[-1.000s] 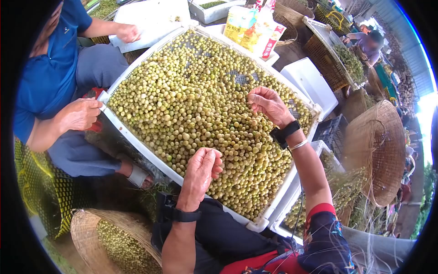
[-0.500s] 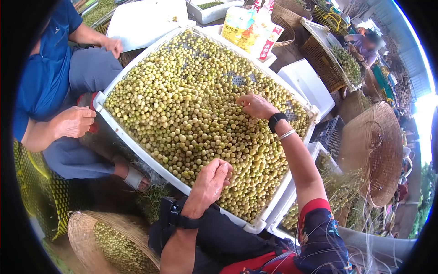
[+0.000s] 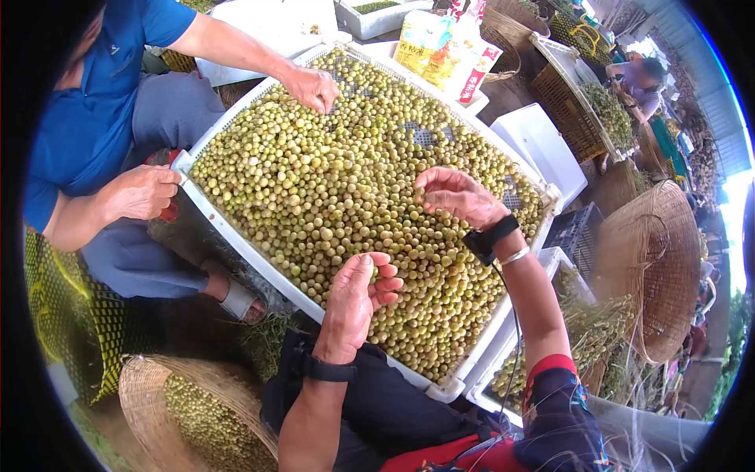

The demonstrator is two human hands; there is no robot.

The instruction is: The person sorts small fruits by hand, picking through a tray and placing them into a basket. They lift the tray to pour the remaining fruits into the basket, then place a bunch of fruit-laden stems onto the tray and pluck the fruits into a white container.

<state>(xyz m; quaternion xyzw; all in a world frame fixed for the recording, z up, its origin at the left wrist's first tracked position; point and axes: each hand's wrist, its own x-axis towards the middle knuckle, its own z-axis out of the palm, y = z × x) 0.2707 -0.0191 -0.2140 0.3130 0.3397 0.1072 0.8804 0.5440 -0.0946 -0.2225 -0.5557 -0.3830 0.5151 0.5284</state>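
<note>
A white perforated tray (image 3: 250,237) carries a thick layer of small round yellow-green fruits (image 3: 338,181). Above its near side is my left hand (image 3: 351,305), fingers curled, with what looks like a small green fruit between thumb and fingers. Over the right part of the fruits, my right hand (image 3: 465,198) pinches a small round fruit (image 3: 420,194) between thumb and forefinger. A black band and a bracelet circle the right wrist; another black band is on the left.
Opposite left sits a person in a blue shirt (image 3: 94,118), one hand (image 3: 313,88) over the tray's far corner, the other closed beside it. Around stand a wicker basket of fruits (image 3: 141,397), a box with stems (image 3: 503,374), a large woven basket (image 3: 653,259) and printed bags (image 3: 436,51).
My right hand has lifted off the fruits, now pinching one. My left hand's fingers have opened somewhat, showing something green. The other person's far hand has reached over the tray.
</note>
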